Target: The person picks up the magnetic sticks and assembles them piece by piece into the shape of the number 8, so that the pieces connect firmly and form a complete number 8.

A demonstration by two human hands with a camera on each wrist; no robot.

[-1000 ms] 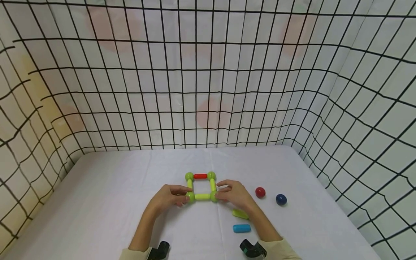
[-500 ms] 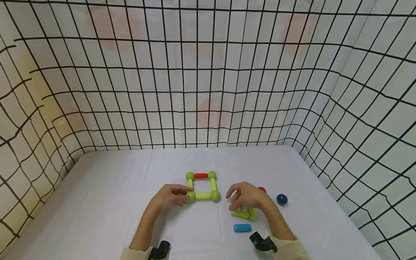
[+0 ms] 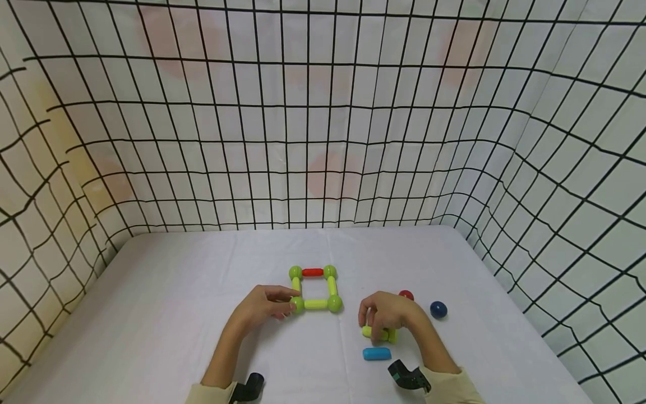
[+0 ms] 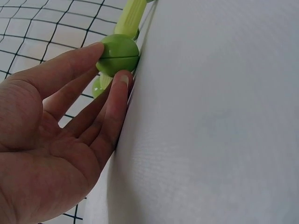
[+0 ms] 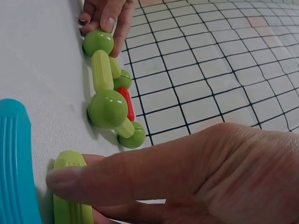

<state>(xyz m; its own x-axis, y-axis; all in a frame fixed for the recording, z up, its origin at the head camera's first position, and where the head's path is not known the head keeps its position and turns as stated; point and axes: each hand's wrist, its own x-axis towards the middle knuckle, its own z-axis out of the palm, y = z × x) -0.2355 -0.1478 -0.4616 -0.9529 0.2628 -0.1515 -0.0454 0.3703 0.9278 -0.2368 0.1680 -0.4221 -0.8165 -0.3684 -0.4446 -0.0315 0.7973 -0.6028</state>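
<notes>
A square frame of green balls and short rods lies mid-table in the head view; its far side is a red rod [image 3: 313,272], its near side a yellow-green rod [image 3: 316,304]. At the near left corner my left hand [image 3: 259,306] pinches a green ball [image 4: 119,55] between thumb and fingers. To the right of the frame, my right hand [image 3: 388,310] holds a loose yellow-green rod [image 5: 70,207], thumb on one side and fingers behind it. Another yellow-green rod [image 3: 393,336] touches or nearly touches that one, partly hidden by the hand.
A blue rod [image 3: 377,354] lies just nearer than the right hand. Beyond the right wrist sit a red ball [image 3: 406,294], partly covered, and a dark blue ball [image 3: 438,310]. Black netting [image 3: 323,140] over white walls borders the white table [image 3: 166,314].
My right hand let go of the frame's near right ball, moved right and came down onto the loose yellow-green rod. The left hand stays on its ball.
</notes>
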